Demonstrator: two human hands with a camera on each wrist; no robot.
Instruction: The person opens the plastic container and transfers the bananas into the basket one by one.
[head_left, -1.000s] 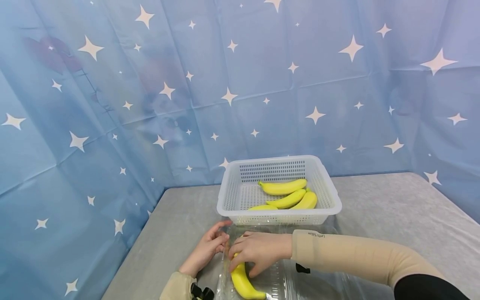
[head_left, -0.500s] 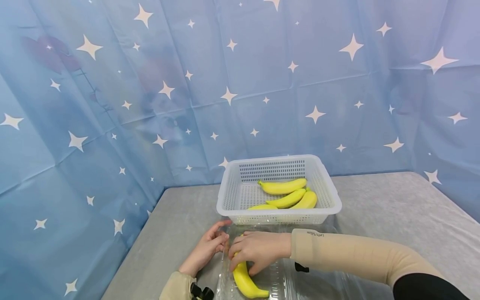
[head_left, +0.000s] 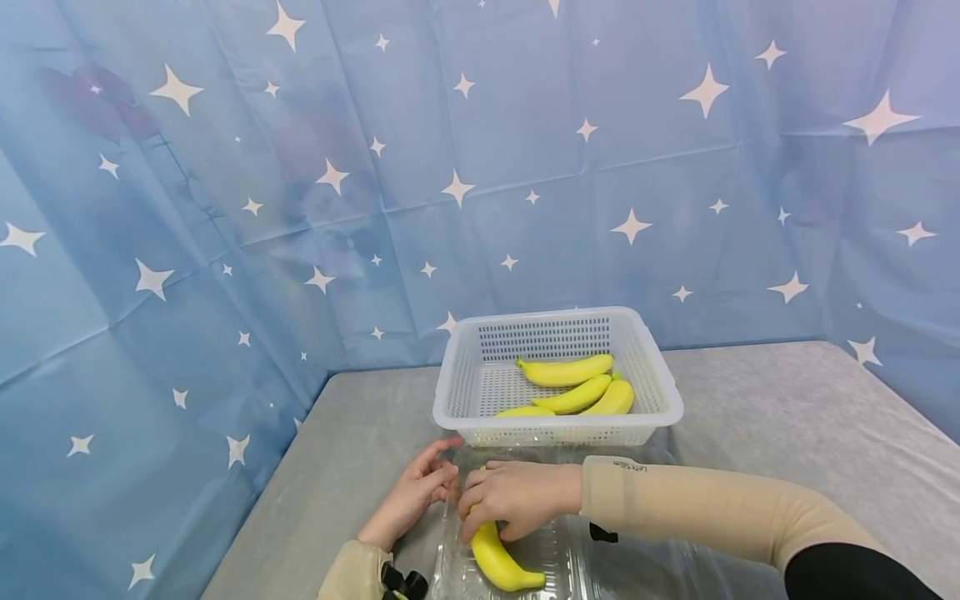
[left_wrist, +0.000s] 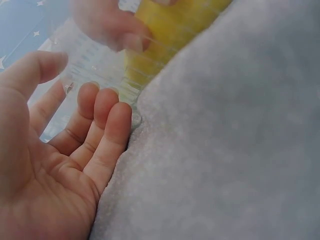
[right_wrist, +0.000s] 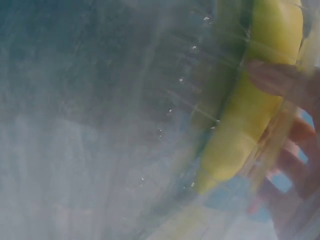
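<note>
Your right hand (head_left: 517,498) clamped over upper end of one banana (head_left: 501,560), fingers curled round it, likely steadying it inside clear plastic box (head_left: 570,567) at near table (head_left: 787,433) edge. Your left hand (head_left: 414,493) lay relaxed, fingers straight, tips against box's left rim, probably bracing it against sliding. Hands close together, just beside each other. White basket (head_left: 558,427) stood just behind box, within easy reach. Count: four bananas in basket (head_left: 567,372), one in box, one basket, one box
</note>
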